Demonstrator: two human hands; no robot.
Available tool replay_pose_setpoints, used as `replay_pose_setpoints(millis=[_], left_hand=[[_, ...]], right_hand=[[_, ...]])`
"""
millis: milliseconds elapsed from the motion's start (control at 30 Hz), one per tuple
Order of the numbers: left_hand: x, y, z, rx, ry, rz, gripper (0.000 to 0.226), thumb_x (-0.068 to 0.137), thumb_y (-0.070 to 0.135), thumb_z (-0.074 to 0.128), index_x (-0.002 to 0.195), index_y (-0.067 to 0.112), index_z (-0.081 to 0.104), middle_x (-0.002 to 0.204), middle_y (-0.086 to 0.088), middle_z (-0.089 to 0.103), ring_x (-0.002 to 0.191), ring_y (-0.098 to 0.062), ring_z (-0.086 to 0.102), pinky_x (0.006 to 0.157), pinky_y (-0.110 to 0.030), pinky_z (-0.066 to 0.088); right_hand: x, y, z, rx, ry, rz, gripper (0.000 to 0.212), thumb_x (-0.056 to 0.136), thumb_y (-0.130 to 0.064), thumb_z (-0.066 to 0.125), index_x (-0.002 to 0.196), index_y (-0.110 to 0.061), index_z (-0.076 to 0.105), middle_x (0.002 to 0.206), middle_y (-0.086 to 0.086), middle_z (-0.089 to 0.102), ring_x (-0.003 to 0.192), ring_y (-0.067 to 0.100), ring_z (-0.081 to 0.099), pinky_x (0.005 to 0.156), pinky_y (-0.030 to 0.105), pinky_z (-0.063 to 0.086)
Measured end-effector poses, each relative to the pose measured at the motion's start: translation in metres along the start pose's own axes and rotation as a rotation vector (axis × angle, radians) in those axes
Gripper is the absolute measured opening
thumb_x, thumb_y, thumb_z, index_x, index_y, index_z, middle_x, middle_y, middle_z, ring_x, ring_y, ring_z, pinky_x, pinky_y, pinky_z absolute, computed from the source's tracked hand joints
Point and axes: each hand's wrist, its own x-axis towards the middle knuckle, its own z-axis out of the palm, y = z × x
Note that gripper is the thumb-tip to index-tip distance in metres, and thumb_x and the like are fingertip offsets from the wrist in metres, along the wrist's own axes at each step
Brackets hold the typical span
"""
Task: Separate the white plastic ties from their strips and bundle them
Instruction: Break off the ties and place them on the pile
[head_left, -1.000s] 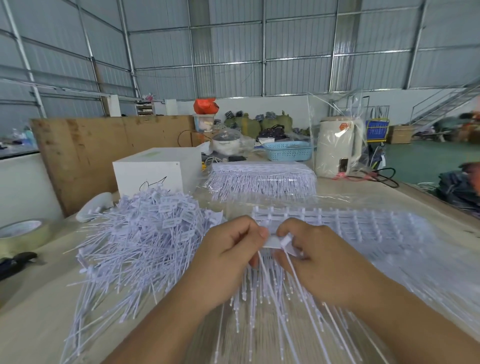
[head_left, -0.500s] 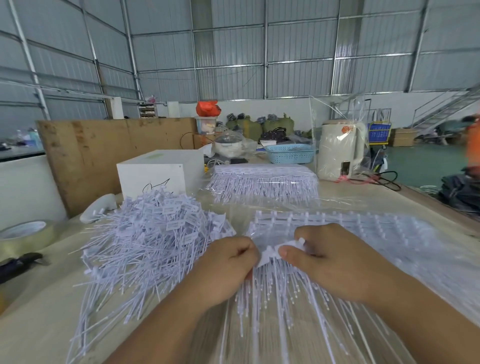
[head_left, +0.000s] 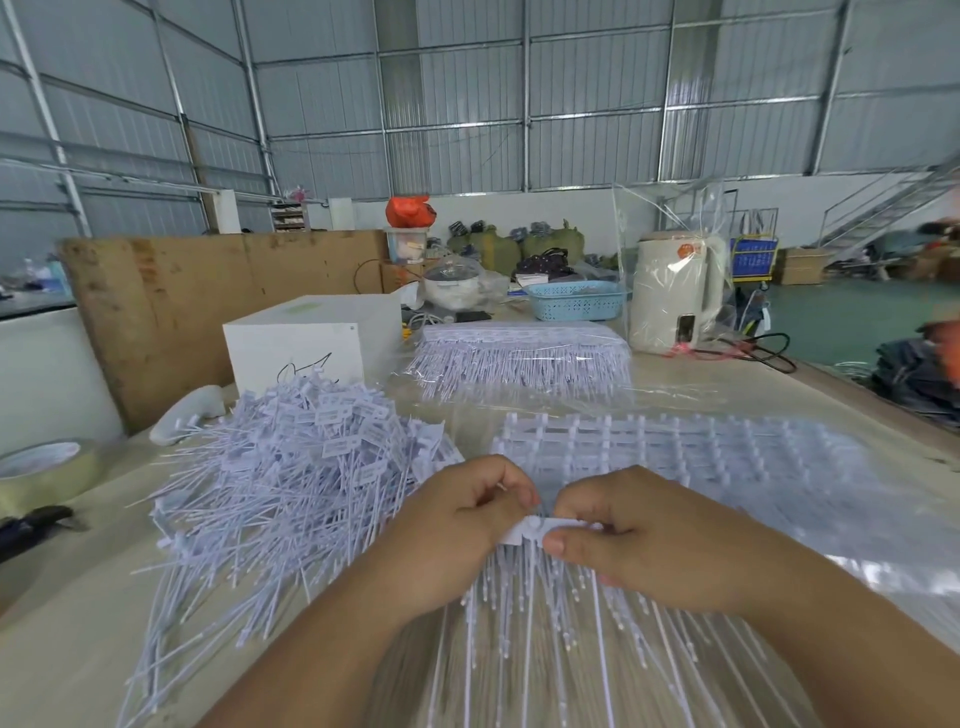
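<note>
A large heap of loose ties (head_left: 291, 467) lies on the bench (head_left: 62, 639) just left of the hands, so much separating looks done, though no finished bundle shows. Plenty seems left: joined strips (head_left: 701, 457) spread just beyond and right of the hands, and a wrapped stack (head_left: 524, 353) sits farther ahead. The left hand (head_left: 457, 525) and the right hand (head_left: 644, 540), fingers curled, pinch the white head of one strip (head_left: 530, 530) between them, its tails hanging toward the person.
</note>
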Motion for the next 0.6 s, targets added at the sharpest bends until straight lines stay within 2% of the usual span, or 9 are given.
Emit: replay_pose_setpoints(millis=[133, 233, 300, 367, 467, 533, 600], left_hand=[[-0.003, 0.007, -0.002, -0.080, -0.051, -0.006, 0.025, 0.095, 0.017, 0.059, 0.074, 0.027, 0.069, 0.058, 0.010, 0.057, 0.051, -0.003, 0.049, 0.051, -0.016, 0.037], [-0.005, 0.012, -0.004, -0.135, -0.061, 0.004, 0.024, 0.097, 0.012, 0.055, 0.079, 0.018, 0.070, 0.053, 0.006, 0.059, 0.049, -0.004, 0.053, 0.050, -0.013, 0.039], [-0.004, 0.014, -0.006, -0.217, 0.016, 0.044, 0.024, 0.095, 0.009, 0.054, 0.081, 0.018, 0.071, 0.051, 0.005, 0.057, 0.047, -0.005, 0.052, 0.048, -0.013, 0.038], [-0.003, 0.016, -0.008, -0.346, 0.092, 0.060, 0.028, 0.093, 0.010, 0.056, 0.077, 0.023, 0.074, 0.054, 0.003, 0.058, 0.047, -0.006, 0.051, 0.046, -0.014, 0.038], [-0.004, 0.019, -0.010, -0.518, 0.103, 0.067, 0.017, 0.082, 0.020, 0.061, 0.075, 0.026, 0.076, 0.059, 0.007, 0.059, 0.046, -0.003, 0.050, 0.045, -0.013, 0.037], [-0.005, 0.019, -0.012, -0.640, 0.059, 0.058, 0.009, 0.077, 0.021, 0.067, 0.076, 0.024, 0.076, 0.059, 0.005, 0.055, 0.044, -0.003, 0.046, 0.044, -0.012, 0.036], [-0.006, 0.019, -0.016, -0.732, -0.020, 0.027, 0.007, 0.077, 0.017, 0.072, 0.078, 0.022, 0.076, 0.058, 0.003, 0.050, 0.042, -0.004, 0.041, 0.042, -0.012, 0.035]], right_hand=[[0.001, -0.002, 0.000, 0.095, 0.032, -0.040, 0.028, 0.091, -0.041, 0.062, 0.066, -0.031, 0.054, 0.053, -0.012, 0.045, 0.049, 0.003, 0.040, 0.053, 0.026, 0.034], [-0.001, -0.005, -0.002, 0.073, 0.070, -0.042, 0.027, 0.089, -0.048, 0.062, 0.067, -0.034, 0.054, 0.051, -0.011, 0.047, 0.046, 0.003, 0.040, 0.052, 0.028, 0.034], [-0.002, -0.006, -0.005, 0.014, 0.087, 0.004, 0.042, 0.083, -0.064, 0.057, 0.063, -0.029, 0.051, 0.049, -0.012, 0.045, 0.044, 0.004, 0.038, 0.051, 0.028, 0.032], [-0.004, -0.008, -0.009, 0.010, 0.095, 0.077, 0.067, 0.069, -0.086, 0.047, 0.060, -0.020, 0.046, 0.052, -0.008, 0.042, 0.047, 0.008, 0.038, 0.055, 0.030, 0.031], [-0.006, -0.007, -0.015, 0.026, 0.059, 0.189, 0.096, 0.048, -0.102, 0.032, 0.067, -0.009, 0.048, 0.063, -0.002, 0.044, 0.056, 0.012, 0.041, 0.061, 0.032, 0.031], [-0.008, -0.006, -0.017, 0.039, 0.033, 0.257, 0.104, 0.039, -0.107, 0.023, 0.072, -0.013, 0.055, 0.069, -0.007, 0.054, 0.061, 0.010, 0.050, 0.065, 0.028, 0.036], [-0.008, -0.005, -0.018, 0.039, 0.010, 0.266, 0.101, 0.036, -0.109, 0.022, 0.072, -0.021, 0.055, 0.073, -0.010, 0.058, 0.069, 0.009, 0.055, 0.070, 0.028, 0.038]])
